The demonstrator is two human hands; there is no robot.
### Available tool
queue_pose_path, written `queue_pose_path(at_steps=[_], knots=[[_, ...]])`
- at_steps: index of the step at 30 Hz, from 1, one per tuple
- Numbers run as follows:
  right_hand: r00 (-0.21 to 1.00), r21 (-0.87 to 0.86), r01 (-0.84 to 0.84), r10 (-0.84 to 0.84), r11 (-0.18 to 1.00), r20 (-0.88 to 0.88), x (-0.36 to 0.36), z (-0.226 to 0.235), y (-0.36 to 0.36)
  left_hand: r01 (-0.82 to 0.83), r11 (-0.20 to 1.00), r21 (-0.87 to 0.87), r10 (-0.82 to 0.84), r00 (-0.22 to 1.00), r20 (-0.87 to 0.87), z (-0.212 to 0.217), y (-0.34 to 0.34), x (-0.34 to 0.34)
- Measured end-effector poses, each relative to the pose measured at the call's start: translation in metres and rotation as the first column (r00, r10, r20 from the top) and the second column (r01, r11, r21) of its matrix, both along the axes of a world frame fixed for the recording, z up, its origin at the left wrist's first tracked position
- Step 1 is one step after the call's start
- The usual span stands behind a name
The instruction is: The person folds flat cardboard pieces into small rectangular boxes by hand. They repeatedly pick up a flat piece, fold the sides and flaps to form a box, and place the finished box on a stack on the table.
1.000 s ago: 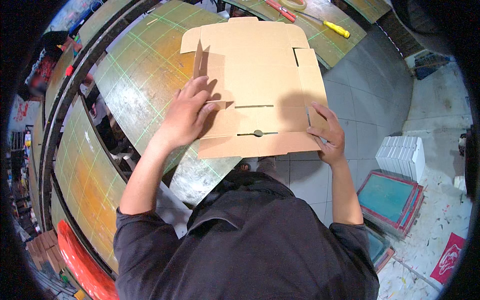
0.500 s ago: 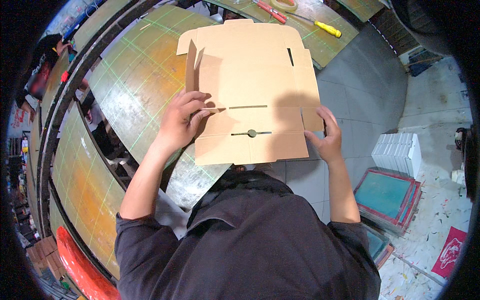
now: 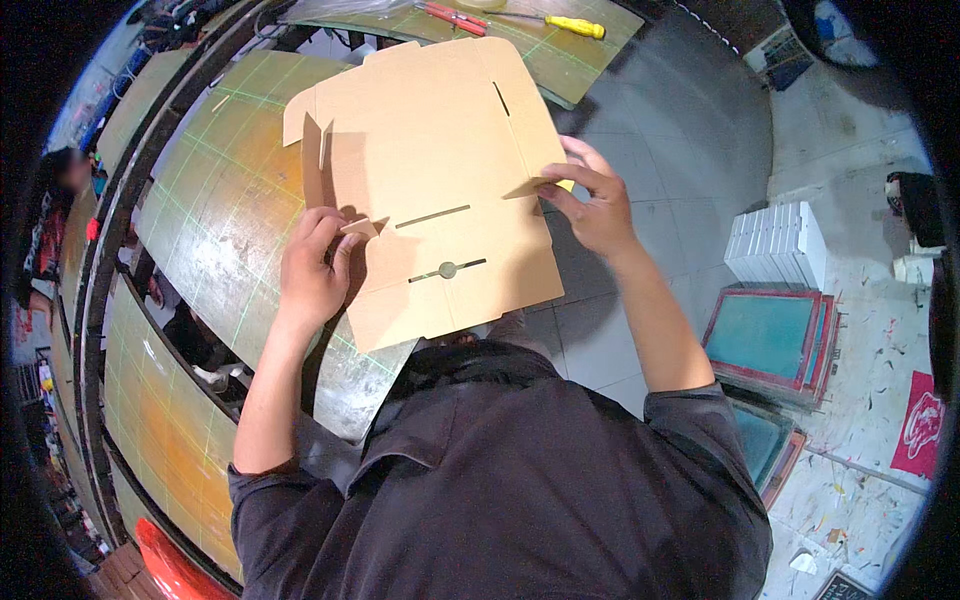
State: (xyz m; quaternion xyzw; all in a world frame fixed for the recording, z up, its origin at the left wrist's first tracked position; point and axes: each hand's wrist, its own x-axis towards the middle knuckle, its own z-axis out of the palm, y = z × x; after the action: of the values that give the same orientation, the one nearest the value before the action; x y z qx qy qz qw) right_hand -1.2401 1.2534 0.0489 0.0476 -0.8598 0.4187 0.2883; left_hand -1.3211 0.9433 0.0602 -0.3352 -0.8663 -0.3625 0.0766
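1. Over the right side of the desk (image 3: pixel 205 190) lies or hovers the cardboard blank (image 3: pixel 430 130), its right part jutting past the edge above the floor (image 3: pixel 640 150); whether it rests on the desk, I cannot tell.
2. Its left flap (image 3: pixel 312 165) stands up; the left tab (image 3: pixel 359 229) and right tab (image 3: pixel 530 187) are bent upward.
3. The left hand (image 3: pixel 312 268) has its fingers closed on the left tab; the right hand (image 3: pixel 595 205) pinches the right tab.
4. With that overhang, the sheet could droop or slip if the right fingers let go; uneven pressure could crease it off its line or tear a tab.
5. Both forearms reach forward, the right hand farther out, its forearm slanting inward; the left forearm is nearly straight ahead.
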Motion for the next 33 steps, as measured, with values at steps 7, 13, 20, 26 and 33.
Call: queue_pose_path(at_steps=[7, 13, 20, 26, 33], knots=[[0.996, 0.143, 0.083, -0.086, 0.986, 0.013, -0.005, 0.002, -0.029, 0.045, 0.999, -0.014, -0.046, 0.995, -0.083, -0.003, -0.001, 0.001], [0.999, 0.306, -0.05, 0.052, 0.951, 0.001, -0.003, 0.002, -0.015, 0.217, 0.949, -0.23, -0.216, 0.976, 0.031, 0.023, -0.014, -0.001], [0.918, 0.422, -0.357, 0.228, 0.833, 0.324, 0.01, 0.019, 0.005, 0.358, 0.81, -0.465, -0.336, 0.932, 0.134, 0.049, -0.021, -0.01], [0.888, 0.533, -0.401, 0.174, 0.745, 0.425, 0.006, 0.032, 0.009, 0.386, 0.787, -0.482, -0.385, 0.917, 0.106, 0.049, -0.025, -0.015], [0.924, 0.504, -0.38, 0.292, 0.776, 0.247, 0.001, 0.018, 0.016, 0.439, 0.832, -0.339, -0.471, 0.882, -0.015, 0.029, -0.037, -0.021]])
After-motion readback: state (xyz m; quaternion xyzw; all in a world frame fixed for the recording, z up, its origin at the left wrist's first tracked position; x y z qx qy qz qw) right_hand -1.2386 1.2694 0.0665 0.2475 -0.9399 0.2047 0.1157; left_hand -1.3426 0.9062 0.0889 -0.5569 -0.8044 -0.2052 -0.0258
